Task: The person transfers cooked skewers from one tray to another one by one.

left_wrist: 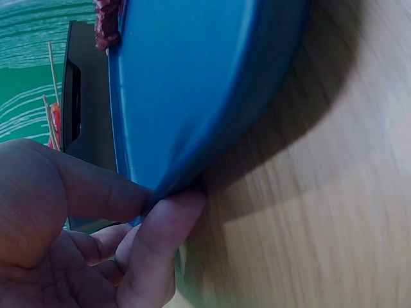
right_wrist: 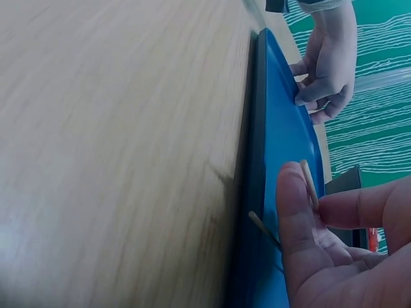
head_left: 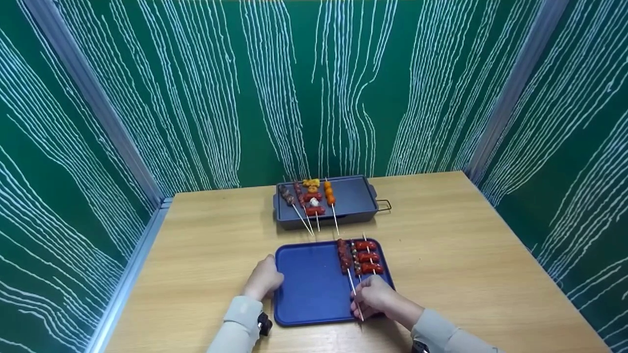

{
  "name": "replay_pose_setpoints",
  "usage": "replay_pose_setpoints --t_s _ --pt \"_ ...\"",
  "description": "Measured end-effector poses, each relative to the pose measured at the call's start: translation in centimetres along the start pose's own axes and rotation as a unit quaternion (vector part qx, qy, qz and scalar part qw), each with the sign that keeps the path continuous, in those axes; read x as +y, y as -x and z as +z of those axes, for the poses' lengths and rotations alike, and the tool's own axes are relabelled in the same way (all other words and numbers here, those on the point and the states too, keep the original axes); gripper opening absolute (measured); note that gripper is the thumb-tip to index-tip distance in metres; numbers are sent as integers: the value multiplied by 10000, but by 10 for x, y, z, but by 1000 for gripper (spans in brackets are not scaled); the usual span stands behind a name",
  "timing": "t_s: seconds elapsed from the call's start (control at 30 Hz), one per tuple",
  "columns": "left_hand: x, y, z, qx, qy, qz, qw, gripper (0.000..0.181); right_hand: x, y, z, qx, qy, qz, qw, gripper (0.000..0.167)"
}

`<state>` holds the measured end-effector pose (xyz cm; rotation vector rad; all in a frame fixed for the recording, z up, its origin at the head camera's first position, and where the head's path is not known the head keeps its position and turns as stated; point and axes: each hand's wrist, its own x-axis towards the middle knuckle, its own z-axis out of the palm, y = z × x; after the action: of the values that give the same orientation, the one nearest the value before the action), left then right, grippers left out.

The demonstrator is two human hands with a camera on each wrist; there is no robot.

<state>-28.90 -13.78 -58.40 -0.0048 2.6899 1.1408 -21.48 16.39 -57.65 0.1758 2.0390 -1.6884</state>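
Observation:
My left hand (head_left: pixel 263 278) pinches the left rim of a blue tray (head_left: pixel 309 279) between thumb and fingers; the left wrist view shows the pinch at the tray's edge (left_wrist: pixel 212 122). Over the tray's near right part, my right hand (head_left: pixel 375 295) pinches the bare stick of a dark red meat skewer (head_left: pixel 344 256) between thumb and forefinger. Its meat lies toward the tray's far edge. Beside it on the tray are a thin skewer of small pieces (head_left: pixel 356 258) and a red sausage skewer (head_left: pixel 369 257). Another stick end (right_wrist: pixel 263 229) shows below my right fingers.
Behind the tray stands a dark grey grill pan (head_left: pixel 353 196) with a wire handle (head_left: pixel 385 205) at its right. Several skewers lie on its left half, their sticks jutting over the front edge. Green walls with white lines enclose the wooden table (head_left: pixel 211 240).

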Motion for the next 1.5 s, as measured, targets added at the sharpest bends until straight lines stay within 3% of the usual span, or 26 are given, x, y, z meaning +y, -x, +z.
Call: replay_pose_setpoints --t_s 0.27,0.53,0.93,1.23,1.5 --pt "-2 -1 2 64 -28 72 10000 63 0 -2 1 168 348 -133 9992 13" --pt "0 -1 1 -84 -77 -77 9999 68 -2 -3 2 253 603 -268 9975 13" --pt "-3 -1 2 -32 -19 -2 10000 60 1 -1 2 315 411 -248 9983 16" --pt "-4 -2 2 5 -85 31 10000 63 -3 0 6 704 797 -159 9942 14" --pt "-3 -2 2 -35 19 36 10000 65 -3 0 2 539 770 -332 9950 12"
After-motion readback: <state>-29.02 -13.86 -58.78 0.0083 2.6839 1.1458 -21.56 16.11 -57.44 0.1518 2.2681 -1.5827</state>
